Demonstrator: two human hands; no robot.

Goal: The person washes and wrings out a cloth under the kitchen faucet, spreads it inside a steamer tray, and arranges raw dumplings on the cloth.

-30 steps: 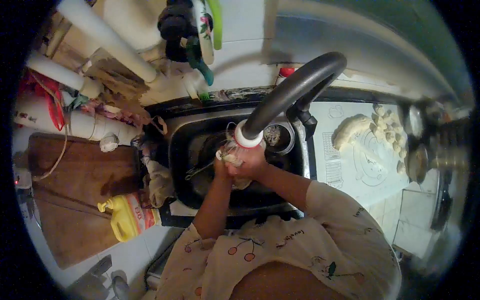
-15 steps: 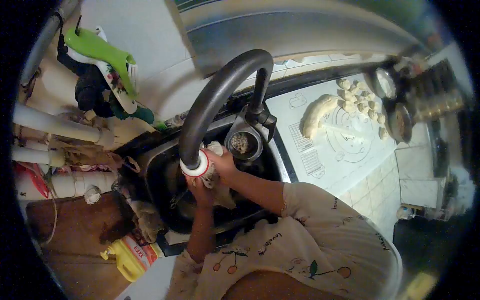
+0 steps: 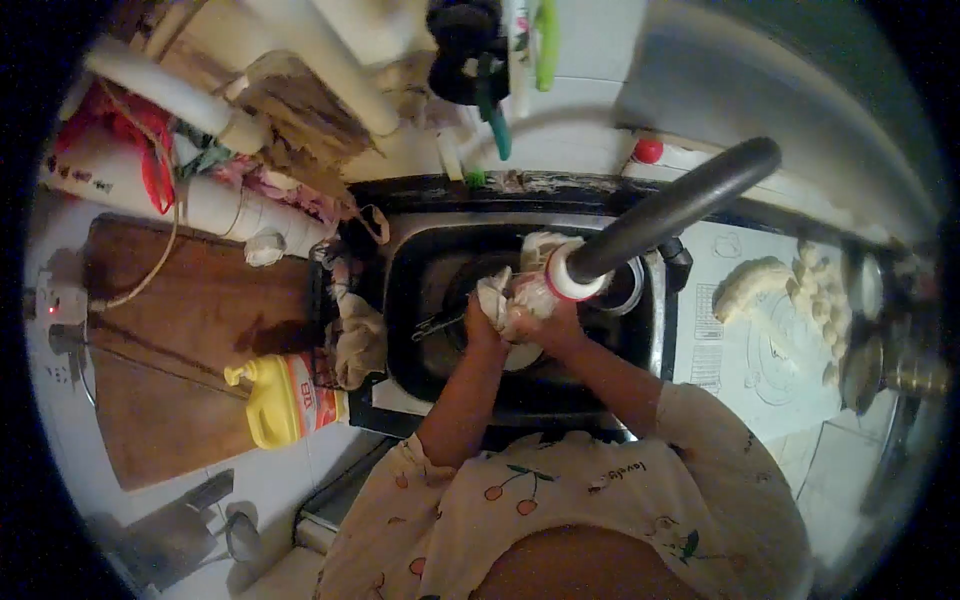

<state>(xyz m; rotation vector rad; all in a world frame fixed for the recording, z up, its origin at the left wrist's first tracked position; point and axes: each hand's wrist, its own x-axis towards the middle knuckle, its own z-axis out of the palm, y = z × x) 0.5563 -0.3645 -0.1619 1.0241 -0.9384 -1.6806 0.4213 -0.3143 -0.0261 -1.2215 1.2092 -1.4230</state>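
Over the black sink, both of my hands are together beneath the white, red-ringed tip of the dark curved faucet. My left hand is closed on a wet, pale cloth. My right hand grips the same cloth from the other side, its fingers partly hidden by the faucet tip. Another pale bit, perhaps more of the cloth, shows behind the faucet tip. A round container sits in the sink's right corner, partly behind the faucet.
Right of the sink, a printed white mat carries a dough roll and several small dough pieces. To the left are a yellow jug, a hanging cloth and a brown board. Utensils hang on the wall.
The view has turned and shifted, so the sink and faucet appear further right. My hands stay beneath the faucet tip, and more of the pale cloth shows between them.
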